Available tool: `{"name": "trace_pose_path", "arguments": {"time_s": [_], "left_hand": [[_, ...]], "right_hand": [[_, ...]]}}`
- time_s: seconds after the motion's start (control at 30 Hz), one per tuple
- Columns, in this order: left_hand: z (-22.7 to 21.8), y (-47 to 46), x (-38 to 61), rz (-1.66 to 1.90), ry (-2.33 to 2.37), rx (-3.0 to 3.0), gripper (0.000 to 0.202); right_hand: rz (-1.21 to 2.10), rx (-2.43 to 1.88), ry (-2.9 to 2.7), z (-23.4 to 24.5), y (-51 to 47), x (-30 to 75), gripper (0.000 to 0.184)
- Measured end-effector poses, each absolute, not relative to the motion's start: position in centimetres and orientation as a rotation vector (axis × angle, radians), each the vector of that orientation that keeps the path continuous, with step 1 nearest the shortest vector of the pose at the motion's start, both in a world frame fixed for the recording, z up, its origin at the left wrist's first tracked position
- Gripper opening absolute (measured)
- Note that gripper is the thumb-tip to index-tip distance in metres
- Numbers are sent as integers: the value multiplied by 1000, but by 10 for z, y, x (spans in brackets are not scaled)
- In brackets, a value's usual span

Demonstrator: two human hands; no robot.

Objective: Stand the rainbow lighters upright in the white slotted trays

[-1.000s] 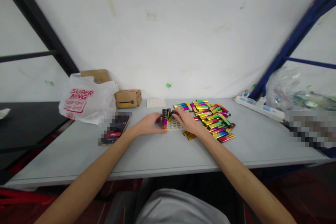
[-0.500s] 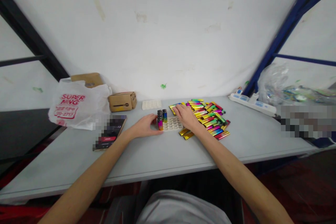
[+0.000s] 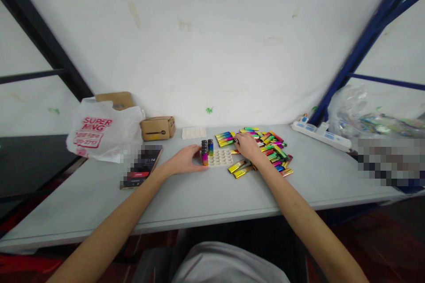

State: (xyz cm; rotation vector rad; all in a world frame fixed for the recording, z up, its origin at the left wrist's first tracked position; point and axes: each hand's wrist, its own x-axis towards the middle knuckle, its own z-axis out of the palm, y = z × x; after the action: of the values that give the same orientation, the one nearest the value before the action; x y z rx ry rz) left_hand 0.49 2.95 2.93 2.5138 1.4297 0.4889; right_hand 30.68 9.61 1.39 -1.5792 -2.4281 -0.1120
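Observation:
A white tray (image 3: 220, 158) with rows of round holes lies on the table in front of me. Several shiny multicoloured lighters (image 3: 205, 157) stand upright at its left end. My left hand (image 3: 184, 160) curves round that end, thumb at the near corner and fingers at the far side, holding the tray. To the tray's right, my right hand (image 3: 247, 145) is down at the loose pile of lighters (image 3: 274, 151). Its fingers are closed on a lighter, whose dark end shows at the fingertips; the rest is mostly hidden.
A second white tray (image 3: 194, 133) lies near the wall, beside a small cardboard box (image 3: 158, 128). Further left are a white plastic bag (image 3: 106, 130) and a phone (image 3: 142, 166). On the right lies a power strip (image 3: 321, 136), with clear plastic bags (image 3: 348, 106) beyond it.
My right hand has moved right, from the tray's far right corner into the pile, uncovering several lighters there. My left hand keeps its place at the tray. The view has shifted slightly.

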Motion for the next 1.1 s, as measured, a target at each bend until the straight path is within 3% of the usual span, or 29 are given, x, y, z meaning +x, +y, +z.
{"name": "trace_pose_path", "arguments": {"time_s": [0.2,0.4,0.67,0.9,1.1], "left_hand": [[28,30,5,519,1400,2524,56],[29,30,5,497,1412,2527,53],[30,30,4,530,1394,2479,54],[30,30,4,506,1416,2485,57],[30,30,5,490,1418,2495,57]], "right_hand": [[-134,-1359,-2422,7,98,308,46],[-47,-1310,-2461,2,103,304,27],[-57,-1294,-2455,-4,105,306,24],[263,-1004,-2064,12,98,305,20],[739,-936,-1605,20,95,297,41]]}}
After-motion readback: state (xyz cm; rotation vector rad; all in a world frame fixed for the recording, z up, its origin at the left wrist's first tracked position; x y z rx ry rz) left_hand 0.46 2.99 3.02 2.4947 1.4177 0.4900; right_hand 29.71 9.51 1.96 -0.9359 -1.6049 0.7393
